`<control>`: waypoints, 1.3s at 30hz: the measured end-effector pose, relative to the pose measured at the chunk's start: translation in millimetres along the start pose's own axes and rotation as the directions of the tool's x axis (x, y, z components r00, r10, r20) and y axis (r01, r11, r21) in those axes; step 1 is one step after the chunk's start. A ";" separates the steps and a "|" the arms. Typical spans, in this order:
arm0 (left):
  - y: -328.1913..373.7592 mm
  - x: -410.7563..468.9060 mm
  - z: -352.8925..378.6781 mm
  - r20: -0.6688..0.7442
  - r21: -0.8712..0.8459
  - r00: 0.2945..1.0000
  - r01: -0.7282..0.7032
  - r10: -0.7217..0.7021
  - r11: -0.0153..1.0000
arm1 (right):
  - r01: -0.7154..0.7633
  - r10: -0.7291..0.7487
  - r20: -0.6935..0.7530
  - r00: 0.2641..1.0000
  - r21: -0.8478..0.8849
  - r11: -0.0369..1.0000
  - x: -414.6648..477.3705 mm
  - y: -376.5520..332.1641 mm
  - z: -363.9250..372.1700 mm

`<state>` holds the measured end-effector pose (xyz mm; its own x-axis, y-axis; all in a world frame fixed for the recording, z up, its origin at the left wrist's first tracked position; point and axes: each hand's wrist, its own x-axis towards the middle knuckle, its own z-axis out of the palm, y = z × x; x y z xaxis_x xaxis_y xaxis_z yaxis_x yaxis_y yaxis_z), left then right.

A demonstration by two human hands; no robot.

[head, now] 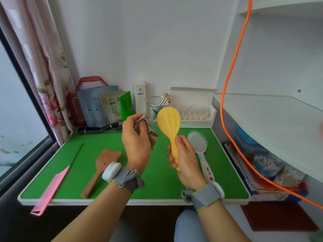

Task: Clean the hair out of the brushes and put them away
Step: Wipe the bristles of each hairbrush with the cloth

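My right hand (183, 154) grips the handle of a yellow brush (168, 122) and holds it upright above the green table (157, 180). The brush's speckled back faces me. My left hand (136, 137) holds a crumpled grey-brown cloth (150, 131) just left of the brush head. A brown bear-shaped brush (103, 163) lies back up at the left of the table. A pale blue brush (199, 143) lies bristles up to the right. A pink tail comb (52, 186) hangs over the front left edge.
Against the back wall stand sachets in a red bag (97, 105), a green tube (126, 105), a white box (139, 95), a glass with makeup brushes (157, 105) and an open carton (195, 114). An orange cable (225, 102) hangs at right. Shelves with clutter flank the right side.
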<state>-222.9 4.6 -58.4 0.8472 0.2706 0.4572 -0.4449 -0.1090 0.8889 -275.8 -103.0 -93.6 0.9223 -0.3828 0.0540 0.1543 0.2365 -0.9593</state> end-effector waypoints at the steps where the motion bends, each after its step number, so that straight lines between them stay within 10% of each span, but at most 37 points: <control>1: -0.2 -2.3 1.1 0.002 0.035 0.999 -0.038 0.038 0.999 | 0.002 -0.002 -0.010 1.000 -0.007 1.000 0.0 -0.1 0.3; 8: -13.9 -55.0 7.2 0.309 0.103 0.885 -0.396 0.349 0.912 | -0.015 0.014 -0.027 1.000 -0.035 0.999 -1.0 2.1 4.7; 20: 4.3 29.4 20.7 0.098 0.258 0.986 -0.157 0.136 0.953 | 0.069 -0.060 0.063 0.996 -0.154 0.986 -8.0 7.7 2.6; 32: -20.6 -30.2 17.8 0.359 0.175 0.842 -0.485 0.403 0.857 | 0.027 -0.028 -0.017 0.999 -0.062 0.998 -0.3 10.3 6.0; 39: -1.5 26.8 21.0 0.186 0.231 0.935 -0.341 0.302 0.911 | 0.086 -0.071 0.092 0.993 -0.173 0.981 -7.6 14.6 6.5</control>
<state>-193.4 -8.1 -46.9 0.7115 0.0424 0.7014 -0.6270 -0.4124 0.6609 -278.3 -90.9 -106.2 0.9377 -0.3147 0.1472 0.1694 0.0442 -0.9846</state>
